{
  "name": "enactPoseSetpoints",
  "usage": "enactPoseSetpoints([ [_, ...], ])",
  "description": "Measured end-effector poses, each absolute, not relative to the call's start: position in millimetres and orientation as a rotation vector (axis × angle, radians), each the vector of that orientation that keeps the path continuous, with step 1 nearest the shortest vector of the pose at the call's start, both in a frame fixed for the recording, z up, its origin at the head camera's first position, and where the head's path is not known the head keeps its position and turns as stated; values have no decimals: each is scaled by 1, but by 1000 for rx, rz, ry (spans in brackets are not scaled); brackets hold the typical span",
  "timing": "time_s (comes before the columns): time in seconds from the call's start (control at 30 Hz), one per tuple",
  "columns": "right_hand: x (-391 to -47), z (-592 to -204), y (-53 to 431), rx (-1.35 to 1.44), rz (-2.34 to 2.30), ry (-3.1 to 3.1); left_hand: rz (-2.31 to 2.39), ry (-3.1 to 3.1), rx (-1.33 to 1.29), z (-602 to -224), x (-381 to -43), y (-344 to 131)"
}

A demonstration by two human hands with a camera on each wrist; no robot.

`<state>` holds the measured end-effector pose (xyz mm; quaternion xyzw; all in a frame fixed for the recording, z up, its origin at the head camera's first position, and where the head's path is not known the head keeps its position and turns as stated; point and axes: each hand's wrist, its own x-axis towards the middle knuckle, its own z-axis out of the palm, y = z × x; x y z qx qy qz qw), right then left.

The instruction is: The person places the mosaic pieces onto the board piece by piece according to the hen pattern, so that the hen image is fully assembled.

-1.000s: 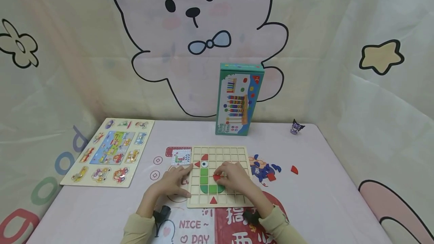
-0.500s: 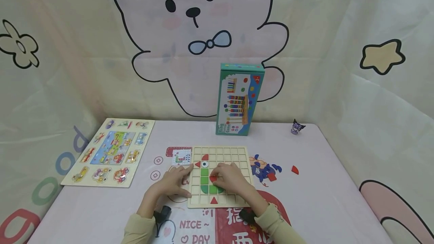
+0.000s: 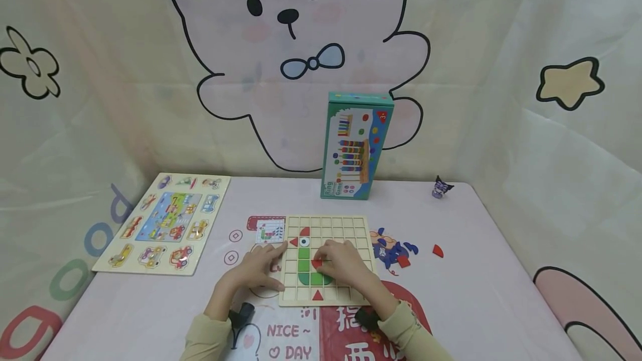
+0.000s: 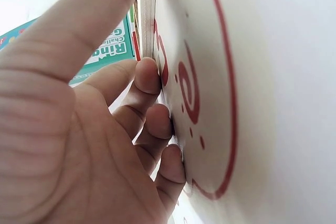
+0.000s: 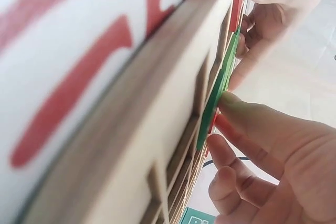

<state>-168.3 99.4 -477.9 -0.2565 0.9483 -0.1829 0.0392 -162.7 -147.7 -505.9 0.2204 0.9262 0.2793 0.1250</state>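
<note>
Two bare hands work at one pale grid board (image 3: 351,294).

Far left: picture puzzle board (image 3: 114,263) lies flat, apart from the work, seemingly parked out of reach.

Left hand (image 3: 253,269): fingers spread wide, pinching nothing; fingertip and thumb touch the grid board's left edge, presumably to keep it from sliding. Just beyond, a pattern card (image 3: 271,232) lies beside that edge, likely placed for easy looking.

Right hand (image 3: 343,263): narrow pinch, thumb against fingers, on a red piece (image 3: 316,264), held low over the grid, right of the green column. Such a hold probably suits lining up with one cell; whether the piece is seated, cannot tell.

Right of the board: loose blue pieces (image 3: 398,250), a red square (image 3: 403,261) and, farther right, a red quarter-round (image 3: 438,250), perhaps kept on the right hand's side for picking. Small figurine (image 3: 441,188) at far right.

Containers, left to right. Grid board cells: red pieces and a white eye piece (image 3: 304,242) toward the upper left; green pieces (image 3: 304,264) below, turning right along the bottom; red triangle (image 3: 317,295) nearer. Green box (image 3: 356,146), far side: standing, top closed, contents hidden.
</note>
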Motion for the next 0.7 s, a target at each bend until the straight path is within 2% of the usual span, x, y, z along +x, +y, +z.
enactPoseSetpoints([
  [0.27, -165, -476, 113, -729, -581, 2924, 822, 2696, 629, -503, -162, -146],
  [0.7, -166, -471, 162, -610, -735, 3021, 808, 2712, 632, -506, -163, -147],
])
